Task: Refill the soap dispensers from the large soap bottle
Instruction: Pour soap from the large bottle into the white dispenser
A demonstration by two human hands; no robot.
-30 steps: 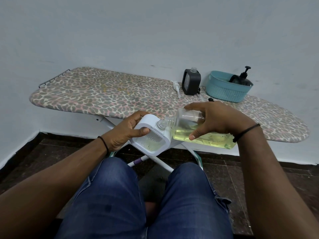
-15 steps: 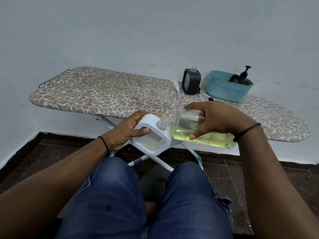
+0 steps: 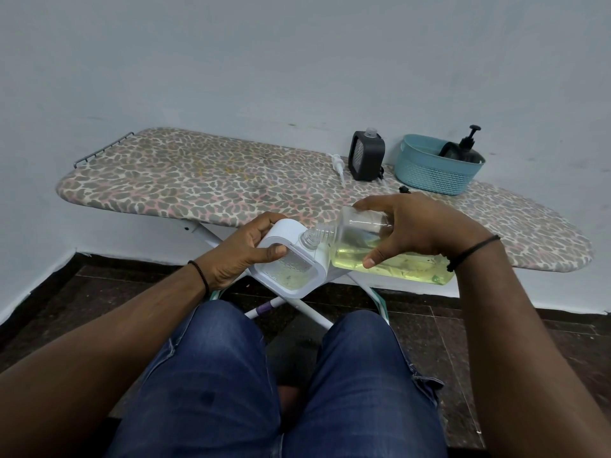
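Head view: right hand (image 3: 420,231) grips tilted large soap bottle (image 3: 390,256), left hand (image 3: 238,254) grips white dispenser (image 3: 291,262) beside it; nothing shifted, pour ongoing.

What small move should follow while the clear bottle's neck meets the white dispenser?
Probably tip the clear square bottle of yellow soap slightly steeper with the right hand; the white square dispenser in the left hand holds only a shallow yellow layer.

white dispenser (image 3: 291,259), yellow-green soap in clear bottle (image 3: 390,259), leopard-print ironing board (image 3: 198,180), teal basket (image 3: 433,176).
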